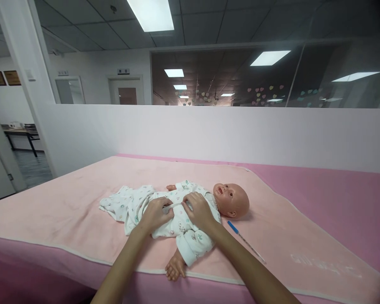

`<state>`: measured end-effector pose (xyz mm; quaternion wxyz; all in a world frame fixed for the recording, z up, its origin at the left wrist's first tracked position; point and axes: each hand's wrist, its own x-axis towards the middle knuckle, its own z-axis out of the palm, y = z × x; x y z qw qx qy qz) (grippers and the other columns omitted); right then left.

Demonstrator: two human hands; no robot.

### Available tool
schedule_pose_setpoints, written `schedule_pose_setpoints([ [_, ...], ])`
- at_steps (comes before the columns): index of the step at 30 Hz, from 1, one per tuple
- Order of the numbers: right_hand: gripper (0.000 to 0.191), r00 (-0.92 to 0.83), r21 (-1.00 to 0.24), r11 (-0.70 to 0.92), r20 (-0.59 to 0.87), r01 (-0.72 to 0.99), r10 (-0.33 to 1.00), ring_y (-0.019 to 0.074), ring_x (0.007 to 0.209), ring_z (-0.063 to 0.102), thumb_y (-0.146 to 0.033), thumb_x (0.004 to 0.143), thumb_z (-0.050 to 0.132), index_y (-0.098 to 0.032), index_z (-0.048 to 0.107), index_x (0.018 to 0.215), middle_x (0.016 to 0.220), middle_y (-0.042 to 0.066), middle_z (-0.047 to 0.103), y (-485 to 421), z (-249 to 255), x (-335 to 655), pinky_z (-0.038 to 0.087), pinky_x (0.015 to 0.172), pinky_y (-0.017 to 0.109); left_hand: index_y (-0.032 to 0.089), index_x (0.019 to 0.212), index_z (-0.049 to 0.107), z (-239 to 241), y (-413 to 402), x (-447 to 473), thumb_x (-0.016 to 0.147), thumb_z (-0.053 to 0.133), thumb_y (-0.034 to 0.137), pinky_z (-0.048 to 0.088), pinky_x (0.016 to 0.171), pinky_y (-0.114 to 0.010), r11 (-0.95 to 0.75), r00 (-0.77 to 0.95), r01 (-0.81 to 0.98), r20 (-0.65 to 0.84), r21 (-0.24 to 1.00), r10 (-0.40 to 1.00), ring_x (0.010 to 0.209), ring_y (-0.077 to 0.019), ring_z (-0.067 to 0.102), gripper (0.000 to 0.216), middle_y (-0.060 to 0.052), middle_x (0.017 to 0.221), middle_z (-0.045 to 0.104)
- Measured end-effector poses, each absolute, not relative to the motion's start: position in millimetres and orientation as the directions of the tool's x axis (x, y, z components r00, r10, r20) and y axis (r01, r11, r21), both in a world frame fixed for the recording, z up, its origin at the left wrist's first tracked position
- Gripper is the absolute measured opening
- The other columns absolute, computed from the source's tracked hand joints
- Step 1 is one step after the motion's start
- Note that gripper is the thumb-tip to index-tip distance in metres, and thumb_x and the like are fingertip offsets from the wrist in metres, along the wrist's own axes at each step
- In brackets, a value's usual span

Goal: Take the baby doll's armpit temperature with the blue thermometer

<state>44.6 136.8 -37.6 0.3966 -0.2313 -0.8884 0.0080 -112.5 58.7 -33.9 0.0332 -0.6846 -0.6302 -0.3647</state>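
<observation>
A baby doll [232,200] lies on its back with its head to the right, dressed in a white patterned baby outfit [179,226]. Over the doll's belly, my left hand [156,214] pinches the front of the outfit, thumb and fingers together. On the chest, my right hand [199,210] is also closed in a pinch. A thin white cloth tie [176,204] seems to run between the fingertips of both hands; its ends are hidden by them. The doll's nearer hand [176,266] sticks out of its sleeve.
Beside the doll's shoulder lies a glass thermometer [248,244] with a blue end. A peach blanket [66,198] covers much of the pink bed surface [329,190]. Behind it rises a low white wall [221,135] with glass above. A doorway with a table [22,131] is at left.
</observation>
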Motion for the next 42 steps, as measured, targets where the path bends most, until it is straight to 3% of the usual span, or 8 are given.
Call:
schedule_pose_setpoints([
  [6,0.008,-0.577,-0.201,0.894,0.703,0.401,0.417,0.0141,0.074,0.046,-0.020,0.080,0.043,-0.018,0.050,0.077,0.075,0.002,0.055,136.1,-37.2,44.9,0.033,0.068,0.027,0.019,0.076,0.060,-34.4,57.9,-122.0,0.063,0.047,0.014,0.042,0.067,-0.023,-0.286,-0.080,0.707,0.474,0.647,0.877,0.073,-0.0153,0.058,0.019,0.000,0.077,0.064],
  [11,0.008,-0.575,-0.203,0.893,0.703,0.401,0.419,0.0142,0.073,0.047,-0.019,0.080,0.043,-0.018,0.049,0.076,0.075,0.002,0.055,135.5,-36.8,44.5,0.033,0.068,0.027,0.018,0.078,0.059,-32.4,56.9,-124.9,0.060,0.046,0.011,0.045,0.071,-0.024,-0.292,-0.068,0.631,0.426,0.719,0.902,0.078,-0.0160,0.058,0.023,-0.002,0.081,0.064],
  [35,0.007,-0.583,-0.220,0.892,0.691,0.395,0.428,0.0143,0.074,0.046,-0.019,0.080,0.043,-0.018,0.049,0.076,0.076,0.001,0.055,136.5,-37.0,44.8,0.033,0.069,0.028,0.017,0.071,0.055,-34.3,54.3,-121.6,0.068,0.042,0.013,0.039,0.065,-0.024,-0.333,-0.100,0.658,0.517,0.675,0.850,0.070,-0.0139,0.050,0.014,0.000,0.072,0.056],
  [42,0.009,-0.582,-0.229,0.887,0.684,0.400,0.439,0.0141,0.074,0.046,-0.020,0.081,0.042,-0.018,0.049,0.076,0.076,0.002,0.056,136.0,-36.9,44.9,0.033,0.069,0.027,0.017,0.064,0.059,-33.2,53.3,-122.1,0.071,0.042,0.014,0.040,0.072,-0.025,-0.397,-0.045,0.592,0.521,0.701,0.852,0.077,-0.0154,0.051,0.019,-0.002,0.073,0.059],
])
